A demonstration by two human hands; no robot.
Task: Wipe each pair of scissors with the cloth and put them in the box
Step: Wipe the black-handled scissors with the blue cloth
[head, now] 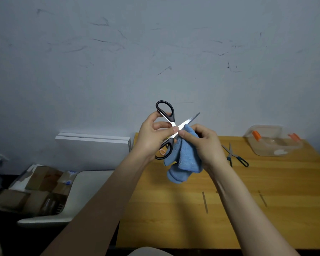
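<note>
Two arms are on record, each seen from partway up the forearm to the fingertips. The left forearm [107,200] is bare along its whole visible length, smooth, with its lower side in shade. The right forearm [248,204] is likewise bare, with faint lengthwise tendon lines running up from the wrist. The left hand [151,137] is bare, with slender fingers [163,124] and a short, plainly visible thumbnail [175,128]. The right hand [205,145] is bare, its thumb ending in a short, even nail. A pale rounded shape [150,251] at the bottom edge, between the arms, may be clothing. Too little shows to tell.
</note>
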